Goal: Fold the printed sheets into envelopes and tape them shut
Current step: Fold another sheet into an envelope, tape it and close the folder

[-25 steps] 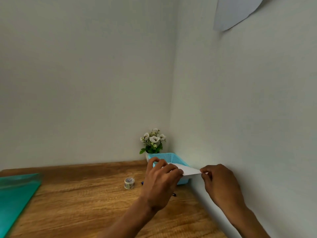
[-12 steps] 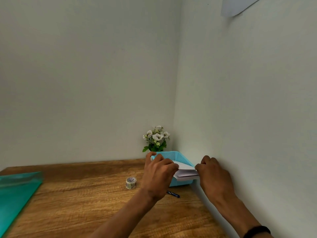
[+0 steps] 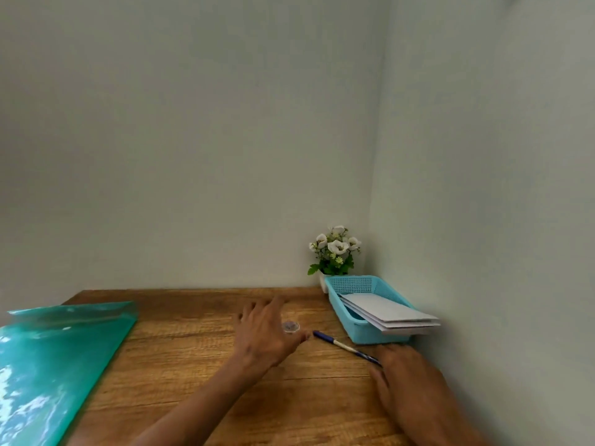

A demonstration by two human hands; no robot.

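Several folded white envelopes (image 3: 391,312) lie stacked in a light blue basket (image 3: 363,333) at the right wall, sticking out over its near rim. My left hand (image 3: 265,334) hovers over the wooden desk with fingers spread, holding nothing; it partly covers a small roll of tape (image 3: 290,326). My right hand (image 3: 404,373) rests flat on the desk just in front of the basket, empty, its fingers touching the near end of a blue pen (image 3: 346,346).
A green plastic folder (image 3: 54,358) lies at the left of the desk (image 3: 193,365). A small pot of white flowers (image 3: 335,252) stands in the corner behind the basket. Walls close in at the back and right.
Both hands let go of the folded white sheet, which now lies on the stack in the basket. My left hand moved left over the tape roll; my right hand dropped onto the desk.
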